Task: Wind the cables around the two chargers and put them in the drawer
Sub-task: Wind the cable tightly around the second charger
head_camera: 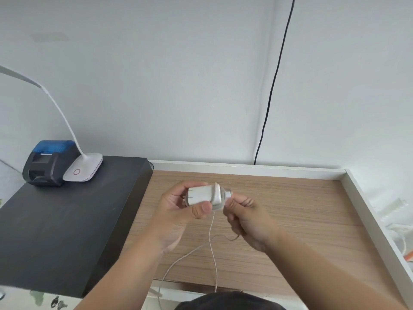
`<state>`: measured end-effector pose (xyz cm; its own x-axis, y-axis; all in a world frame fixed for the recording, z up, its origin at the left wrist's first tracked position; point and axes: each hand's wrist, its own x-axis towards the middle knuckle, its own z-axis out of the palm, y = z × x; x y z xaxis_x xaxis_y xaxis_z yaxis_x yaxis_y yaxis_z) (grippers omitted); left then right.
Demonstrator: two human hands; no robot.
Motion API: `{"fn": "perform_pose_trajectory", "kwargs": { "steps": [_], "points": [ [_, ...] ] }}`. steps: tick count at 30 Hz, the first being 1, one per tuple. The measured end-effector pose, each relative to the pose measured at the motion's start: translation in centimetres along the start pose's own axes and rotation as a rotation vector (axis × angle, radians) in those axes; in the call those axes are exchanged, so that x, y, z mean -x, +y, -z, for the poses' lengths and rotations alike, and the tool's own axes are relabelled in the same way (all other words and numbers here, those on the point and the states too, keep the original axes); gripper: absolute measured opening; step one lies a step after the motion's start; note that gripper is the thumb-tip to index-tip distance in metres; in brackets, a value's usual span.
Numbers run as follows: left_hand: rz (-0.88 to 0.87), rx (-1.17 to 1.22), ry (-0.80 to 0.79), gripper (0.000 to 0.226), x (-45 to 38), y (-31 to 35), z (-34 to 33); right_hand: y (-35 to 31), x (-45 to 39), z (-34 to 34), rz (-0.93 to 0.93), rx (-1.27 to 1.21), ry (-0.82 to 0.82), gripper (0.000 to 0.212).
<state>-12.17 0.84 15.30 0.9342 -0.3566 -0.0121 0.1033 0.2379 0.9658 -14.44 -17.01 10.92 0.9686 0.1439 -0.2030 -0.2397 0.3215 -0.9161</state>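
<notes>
A small white rectangular plastic charger [204,193] is held in the air above a light wood-grain desk top [290,209], roughly at the centre of the view. A few turns of thin white cable [212,242] are wrapped around its right end. The rest of the cable hangs down loose, loops over the desk and runs off the near edge.

The left hand [176,211] grips the charger's left part: the thumb [202,209] presses on the near side and the fingers curl over the far side, closed narrowly around the body. The right hand [245,220] is just beside the charger's right end, its fingers [237,203] curled tightly into a near fist, pinching the cable close to the wrapped turns. Both bare forearms reach in from the bottom of the view.

The desk top has a raised white rim [245,167] along its far and right sides. To the left sits a black slab-like surface [67,220], slightly higher, carrying a white desk lamp with a bent neck [85,167] and, touching its base, a black and blue small printer-like box [48,163]. A black cord [274,81] runs down the pale wall behind the desk. A second charger and the drawer cannot be made out.
</notes>
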Motion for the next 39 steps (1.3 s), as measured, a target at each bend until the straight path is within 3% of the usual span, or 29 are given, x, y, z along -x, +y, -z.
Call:
{"fn": "perform_pose_trajectory", "kwargs": {
  "steps": [3,7,11,14,17,21,24,28,35,36,39],
  "points": [
    [-0.073,-0.057,0.172,0.051,-0.8,-0.2,-0.1,1.6,1.3,-1.0,-0.051,0.235,0.064,0.018],
    [-0.097,-0.233,0.303,0.043,-1.5,-1.3,0.0,1.0,2.5,-1.0,0.242,0.924,0.059,0.020],
    [-0.081,-0.520,0.282,0.040,-1.8,-2.6,-0.2,-2.1,2.5,-0.5,0.422,1.346,-0.046,0.022],
    [-0.112,-0.720,0.138,0.040,-2.2,-3.5,-0.4,-5.2,1.9,1.4,0.459,1.448,-0.028,0.017],
    [-0.126,-0.798,0.015,0.046,-2.3,-3.6,-0.2,-7.3,1.6,2.6,0.523,1.421,-0.005,0.014],
    [-0.083,-0.711,-0.131,0.046,-2.2,-2.5,-0.6,-8.1,0.6,4.2,0.489,1.291,0.016,0.011],
    [-0.041,-0.542,-0.215,0.039,-1.9,-1.4,-1.1,-8.0,0.0,5.1,0.362,0.935,-0.011,0.010],
    [-0.032,-0.294,-0.296,0.040,-1.3,-0.5,-1.8,-6.6,-0.6,6.0,0.203,0.401,-0.183,0.010],
    [-0.032,0.016,-0.213,0.050,-1.5,-0.5,-2.2,-2.2,-1.3,5.3,0.014,-0.131,-0.168,0.019],
    [-0.031,0.046,-0.182,0.050,-1.6,-0.6,-2.2,-1.4,-1.1,4.6,0.007,-0.160,-0.159,0.010],
    [0.000,0.106,-0.016,0.040,-1.9,-1.0,-2.4,-0.2,-0.4,2.5,0.106,0.025,-0.039,0.018]
  ]
}}
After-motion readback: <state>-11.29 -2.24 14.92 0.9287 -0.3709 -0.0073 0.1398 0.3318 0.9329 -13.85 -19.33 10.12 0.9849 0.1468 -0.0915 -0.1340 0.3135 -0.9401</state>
